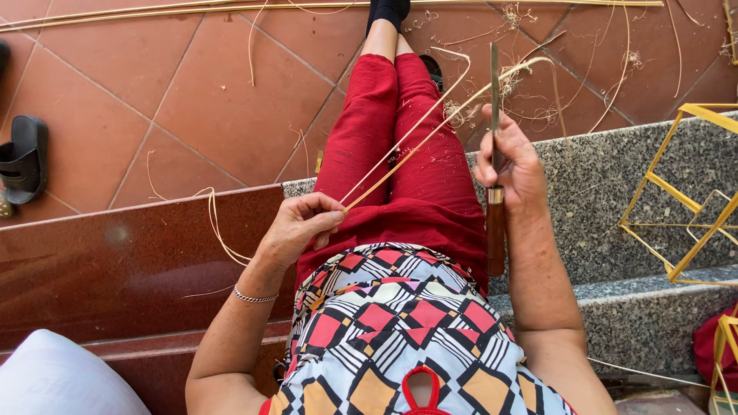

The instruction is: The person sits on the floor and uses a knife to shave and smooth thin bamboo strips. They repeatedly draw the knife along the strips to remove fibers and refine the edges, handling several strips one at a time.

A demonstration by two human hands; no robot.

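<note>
On a tiled floor (177, 100) strewn with shavings, the left hand (300, 227) pinches a bamboo strip (415, 134) over the lap while the right hand (511, 165) grips a knife (494, 154), apparently mid-splitting; steady blade pressure seems needed.

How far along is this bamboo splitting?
Done: thin shavings litter the tiled floor, and a yellow strip frame sits on the granite step. In hand: the left hand pinches a bamboo strip that forks in two, while the right hand holds a wooden-handled knife. Left: long uncut canes lie along the floor's far edge.
</note>
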